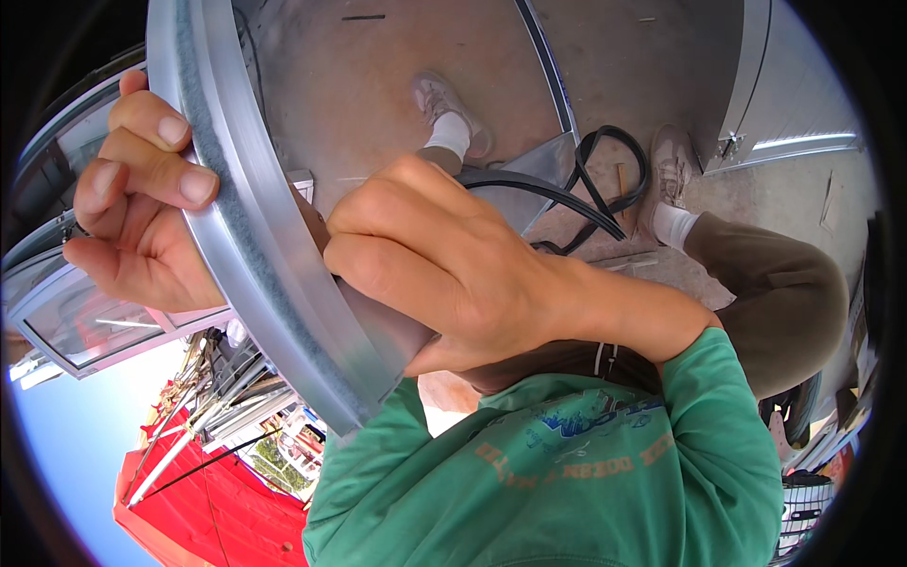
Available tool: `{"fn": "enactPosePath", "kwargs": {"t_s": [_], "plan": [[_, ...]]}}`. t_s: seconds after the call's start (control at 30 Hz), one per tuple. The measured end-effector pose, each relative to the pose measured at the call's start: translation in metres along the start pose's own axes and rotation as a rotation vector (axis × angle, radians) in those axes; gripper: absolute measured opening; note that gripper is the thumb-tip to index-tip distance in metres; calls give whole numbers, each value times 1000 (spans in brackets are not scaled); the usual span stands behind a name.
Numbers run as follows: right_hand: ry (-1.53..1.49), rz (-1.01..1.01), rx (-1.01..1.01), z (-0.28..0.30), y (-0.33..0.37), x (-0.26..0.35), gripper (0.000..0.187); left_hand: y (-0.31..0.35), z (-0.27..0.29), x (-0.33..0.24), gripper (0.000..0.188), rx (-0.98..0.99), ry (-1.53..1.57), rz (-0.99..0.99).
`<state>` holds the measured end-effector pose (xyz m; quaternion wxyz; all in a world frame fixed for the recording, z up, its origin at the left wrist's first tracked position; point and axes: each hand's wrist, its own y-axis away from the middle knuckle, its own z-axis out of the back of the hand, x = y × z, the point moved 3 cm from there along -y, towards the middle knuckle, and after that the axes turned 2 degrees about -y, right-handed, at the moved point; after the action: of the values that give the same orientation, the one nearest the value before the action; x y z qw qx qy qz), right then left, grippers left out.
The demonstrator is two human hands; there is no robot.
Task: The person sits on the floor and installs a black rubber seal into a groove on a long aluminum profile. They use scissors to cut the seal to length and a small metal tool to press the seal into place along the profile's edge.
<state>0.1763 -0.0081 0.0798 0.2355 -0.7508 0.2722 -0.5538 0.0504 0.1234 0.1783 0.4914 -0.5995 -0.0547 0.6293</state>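
Note:
A curved-looking silver aluminium frame profile crosses the left side of the view, with a grey fuzzy pile strip along its face. My left hand is closed on its outer edge, fingertips pressing beside the pile strip. On the inner side, my right hand is closed near the frame, knuckles up. Black rubber strips run out from behind this hand and loop down toward the floor; its fingertips, and the part of the strip they grip, are hidden.
Behind the frame, a glazed panel stands at left. A metal-edged panel is at upper right. My shoes rest on the dusty concrete floor, near a dark-edged strip. Red fabric and piled metal lengths lie at lower left.

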Motion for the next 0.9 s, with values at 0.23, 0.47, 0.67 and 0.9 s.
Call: {"fn": "enactPosePath", "kwargs": {"t_s": [0.23, 0.47, 0.67, 0.9], "plan": [[259, -149, 248, 47, -1, -40, 32, 2, 1, 7, 57, -44, 28, 5], [140, 108, 433, 41, -3, -54, 18, 0, 0, -7, 40, -112, 73, 73], [140, 215, 268, 31, -1, -53, 20, -2, -2, -12, 33, -167, 11, 58], [160, 150, 314, 35, -8, -41, 19, -5, -9, -17, 31, -154, 81, 152]]}}
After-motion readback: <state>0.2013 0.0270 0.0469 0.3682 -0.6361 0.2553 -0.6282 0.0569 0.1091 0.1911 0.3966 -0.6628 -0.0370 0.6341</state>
